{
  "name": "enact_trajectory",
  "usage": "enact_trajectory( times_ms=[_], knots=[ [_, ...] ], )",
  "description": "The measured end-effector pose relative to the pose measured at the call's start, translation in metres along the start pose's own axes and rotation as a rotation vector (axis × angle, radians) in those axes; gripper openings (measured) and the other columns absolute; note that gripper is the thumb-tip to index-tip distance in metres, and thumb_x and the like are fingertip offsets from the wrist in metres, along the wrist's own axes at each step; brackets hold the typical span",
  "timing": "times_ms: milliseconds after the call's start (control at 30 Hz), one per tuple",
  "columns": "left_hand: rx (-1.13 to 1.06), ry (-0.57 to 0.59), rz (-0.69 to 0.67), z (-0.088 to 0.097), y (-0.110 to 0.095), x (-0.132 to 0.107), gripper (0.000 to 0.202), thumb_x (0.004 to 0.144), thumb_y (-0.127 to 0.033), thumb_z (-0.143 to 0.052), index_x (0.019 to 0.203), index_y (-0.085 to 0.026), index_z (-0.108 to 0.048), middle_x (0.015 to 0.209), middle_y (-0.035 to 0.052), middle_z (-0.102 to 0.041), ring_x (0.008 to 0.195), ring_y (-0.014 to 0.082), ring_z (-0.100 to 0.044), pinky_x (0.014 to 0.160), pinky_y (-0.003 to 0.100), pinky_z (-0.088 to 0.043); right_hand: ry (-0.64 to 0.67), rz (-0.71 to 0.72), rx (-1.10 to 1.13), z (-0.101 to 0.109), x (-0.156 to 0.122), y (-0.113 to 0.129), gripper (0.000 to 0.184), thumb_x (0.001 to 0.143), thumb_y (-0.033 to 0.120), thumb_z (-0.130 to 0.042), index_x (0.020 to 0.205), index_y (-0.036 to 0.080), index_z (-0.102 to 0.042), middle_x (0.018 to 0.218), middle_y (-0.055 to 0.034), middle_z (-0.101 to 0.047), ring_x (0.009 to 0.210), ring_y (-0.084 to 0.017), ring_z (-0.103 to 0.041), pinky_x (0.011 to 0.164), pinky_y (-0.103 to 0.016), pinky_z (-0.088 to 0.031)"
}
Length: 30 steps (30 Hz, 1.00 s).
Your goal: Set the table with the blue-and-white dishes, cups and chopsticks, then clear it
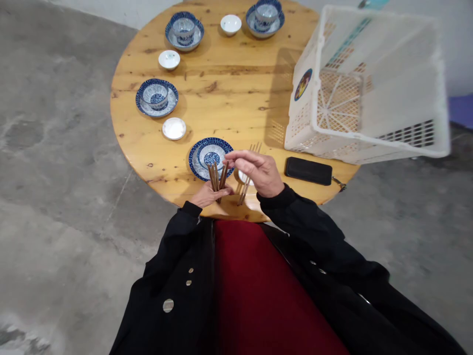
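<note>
My left hand (209, 195) is closed round a bundle of brown chopsticks (216, 176) held upright at the near edge of the round wooden table (229, 93). My right hand (256, 170) hovers just to the right, its fingers pinched near the top of the bundle; whether it grips a stick I cannot tell. A pair of chopsticks (248, 170) lies on the table under that hand, beside a small white dish (244, 177) it partly hides. A blue-patterned plate with a bowl (210, 157) stands just behind my hands.
Three more blue plate-and-bowl sets (156, 96) (184, 30) (265, 16) and small white dishes (174, 128) (169, 59) (230, 23) ring the table. A white plastic basket (365, 88) lies tipped at the right. A black case (309, 170) rests near the front edge. Concrete floor surrounds.
</note>
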<state>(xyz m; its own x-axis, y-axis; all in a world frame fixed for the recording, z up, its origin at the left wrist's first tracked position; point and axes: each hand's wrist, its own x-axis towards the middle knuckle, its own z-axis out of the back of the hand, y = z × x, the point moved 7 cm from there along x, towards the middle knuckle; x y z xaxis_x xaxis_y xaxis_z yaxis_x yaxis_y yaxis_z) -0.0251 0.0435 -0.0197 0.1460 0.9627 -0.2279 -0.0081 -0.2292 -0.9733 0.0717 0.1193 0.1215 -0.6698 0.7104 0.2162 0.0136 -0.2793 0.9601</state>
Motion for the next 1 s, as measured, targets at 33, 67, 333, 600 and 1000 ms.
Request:
enact_trajectory(
  times_ms=[33, 67, 333, 600, 1000],
  knots=[
    [-0.018, 0.017, 0.007, -0.001, -0.002, -0.001, 0.046, 0.079, -0.056, -0.075, 0.091, -0.012, -0.073, 0.093, 0.0121, -0.074, 0.091, 0.0225, -0.068, 0.086, 0.036, -0.054, 0.008, -0.003, 0.025, 0.004, 0.005, 0.004, 0.034, 0.095, 0.051, -0.058, 0.105, 0.023, -0.075, 0.096, -0.0048, -0.074, 0.088, -0.018, -0.07, 0.084, -0.037, -0.058],
    [-0.041, 0.033, 0.015, -0.002, -0.003, -0.002, 0.047, 0.078, -0.057, -0.076, 0.09, -0.012, -0.073, 0.093, 0.0121, -0.074, 0.09, 0.022, -0.067, 0.084, 0.035, -0.054, 0.03, -0.002, 0.035, 0.006, 0.009, 0.008, 0.034, 0.095, 0.052, -0.059, 0.103, 0.023, -0.076, 0.096, -0.0048, -0.075, 0.089, -0.018, -0.07, 0.085, -0.037, -0.058],
    [-0.147, 0.101, 0.116, -0.017, 0.004, -0.002, 0.05, 0.07, -0.057, -0.082, 0.087, -0.011, -0.073, 0.087, 0.0074, -0.072, 0.083, 0.017, -0.064, 0.082, 0.031, -0.049, 0.466, 0.069, -0.107, -0.005, 0.029, 0.034, 0.027, 0.087, 0.046, -0.071, 0.103, 0.025, -0.077, 0.101, -0.0056, -0.075, 0.093, -0.021, -0.067, 0.085, -0.036, -0.056],
    [-0.152, 0.149, 0.088, -0.02, -0.005, 0.0, 0.052, 0.071, -0.06, -0.079, 0.087, -0.011, -0.072, 0.089, 0.0082, -0.073, 0.086, 0.0183, -0.064, 0.085, 0.033, -0.049, 0.658, 0.123, -0.196, -0.011, 0.032, 0.045, 0.024, 0.092, 0.041, -0.066, 0.105, 0.023, -0.076, 0.097, -0.006, -0.075, 0.093, -0.02, -0.066, 0.085, -0.034, -0.054],
    [-0.043, 0.179, 0.051, -0.012, -0.01, 0.009, 0.044, 0.076, -0.056, -0.074, 0.085, -0.013, -0.075, 0.085, 0.0083, -0.073, 0.071, 0.0145, -0.06, 0.059, 0.024, -0.045, 0.614, -0.036, -0.035, -0.011, 0.058, 0.021, 0.036, 0.079, 0.059, -0.075, 0.085, 0.024, -0.079, 0.083, -0.0036, -0.075, 0.081, -0.019, -0.067, 0.077, -0.033, -0.057]
  ],
)
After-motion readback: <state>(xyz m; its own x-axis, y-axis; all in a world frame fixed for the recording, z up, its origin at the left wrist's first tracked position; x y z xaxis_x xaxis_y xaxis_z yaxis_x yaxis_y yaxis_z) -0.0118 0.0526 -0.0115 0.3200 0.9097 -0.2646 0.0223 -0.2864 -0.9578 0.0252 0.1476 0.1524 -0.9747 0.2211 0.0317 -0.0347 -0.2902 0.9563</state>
